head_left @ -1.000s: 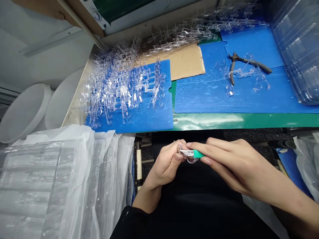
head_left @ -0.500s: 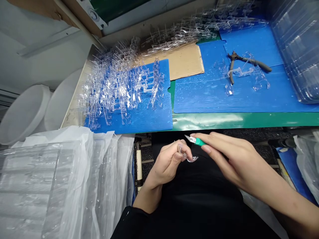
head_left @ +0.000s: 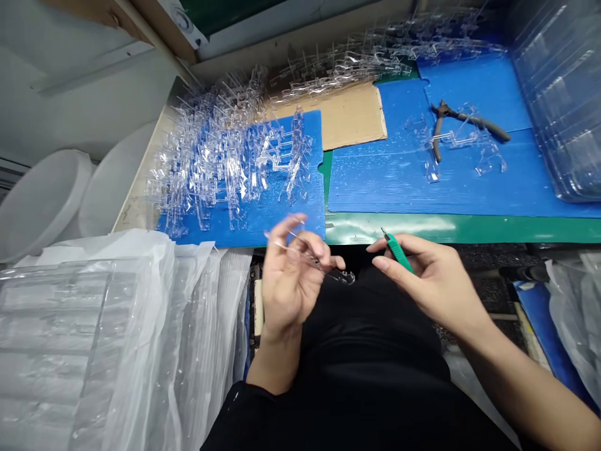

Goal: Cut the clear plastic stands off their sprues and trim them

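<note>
My left hand holds a clear plastic part between thumb and fingers, in front of the table edge. The part's far end points toward my other hand, and the fingers cover much of it. A green-handled craft knife is gripped in my right hand, its narrow blade tip pointing up and left. Blade and part are apart. On the blue sheet beyond lie pliers with grey handles, overlapping another clear plastic piece.
Many clear plastic pieces are heaped on the left blue sheet, and more lie along the back. A cardboard sheet sits between. Stacked clear trays stand at right; wrapped trays fill the lower left.
My left hand has lifted and turned, fingers now more spread around the clear part. The knife has swung from pointing left to pointing up, and its blade has drawn away from the part.
</note>
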`<state>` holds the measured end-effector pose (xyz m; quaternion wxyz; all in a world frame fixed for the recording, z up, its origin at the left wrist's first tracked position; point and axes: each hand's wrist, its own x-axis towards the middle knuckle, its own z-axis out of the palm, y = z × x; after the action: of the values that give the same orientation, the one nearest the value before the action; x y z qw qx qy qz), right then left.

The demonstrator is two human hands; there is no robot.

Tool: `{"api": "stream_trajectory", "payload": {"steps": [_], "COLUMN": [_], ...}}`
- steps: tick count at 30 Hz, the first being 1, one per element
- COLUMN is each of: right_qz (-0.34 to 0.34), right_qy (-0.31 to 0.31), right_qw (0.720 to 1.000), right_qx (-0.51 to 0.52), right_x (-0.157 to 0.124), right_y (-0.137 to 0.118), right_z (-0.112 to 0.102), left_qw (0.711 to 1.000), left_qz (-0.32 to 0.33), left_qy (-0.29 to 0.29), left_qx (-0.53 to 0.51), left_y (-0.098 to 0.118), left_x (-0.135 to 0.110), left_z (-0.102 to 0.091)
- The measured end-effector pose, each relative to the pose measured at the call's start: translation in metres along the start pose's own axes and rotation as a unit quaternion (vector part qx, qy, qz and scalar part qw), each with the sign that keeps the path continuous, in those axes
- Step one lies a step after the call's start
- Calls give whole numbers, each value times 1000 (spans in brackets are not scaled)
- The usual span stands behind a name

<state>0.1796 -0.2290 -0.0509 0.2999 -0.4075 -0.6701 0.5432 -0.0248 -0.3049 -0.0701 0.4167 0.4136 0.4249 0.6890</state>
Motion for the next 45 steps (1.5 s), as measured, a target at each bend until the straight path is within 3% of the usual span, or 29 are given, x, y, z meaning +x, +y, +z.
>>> {"api": "stream_trajectory", "payload": {"steps": [5, 12, 15, 18, 20, 22, 24, 26, 29, 32, 36, 45], "right_qz": [125, 188, 194, 144, 78, 1, -70, -131, -193, -226, -236, -232], "right_qy": [-78, -61, -50, -4, 19, 5, -24, -29, 0, 2, -26, -49], "right_qw": [973, 921, 914, 949, 983, 999, 996, 987, 968, 943, 920, 924], "right_qx": [177, 337, 352, 281, 166, 45, -39, -90, -159, -245, -312, -300], "right_x": [-8, -14, -12, -10, -10, -12, -14, -18, -25, -33, -40, -43], "right_y": [19, 19, 14, 8, 1, -8, -17, -23, -26, -23, -20, -21], "right_z": [23, 31, 27, 19, 13, 8, 6, 5, 3, -2, -4, -1], "left_qw": [991, 986, 984, 951, 889, 825, 796, 806, 838, 851, 857, 849], "left_qz": [17, 28, 21, 127, 247, 310, 303, 283, 277, 289, 291, 304], "left_qy": [88, 123, 120, 184, 185, 69, -76, -133, -84, -37, -19, -4], "left_qx": [98, 107, 134, 214, 338, 467, 519, 503, 463, 438, 426, 432], "left_y": [11, 1, -4, -4, -2, 1, 3, 4, 1, -1, 0, 1], "left_x": [14, 9, 5, -2, -6, -8, -8, -8, -8, -9, -10, -10], "left_z": [-8, -10, -11, -11, -10, -9, -6, -3, -1, -3, -5, -1]}}
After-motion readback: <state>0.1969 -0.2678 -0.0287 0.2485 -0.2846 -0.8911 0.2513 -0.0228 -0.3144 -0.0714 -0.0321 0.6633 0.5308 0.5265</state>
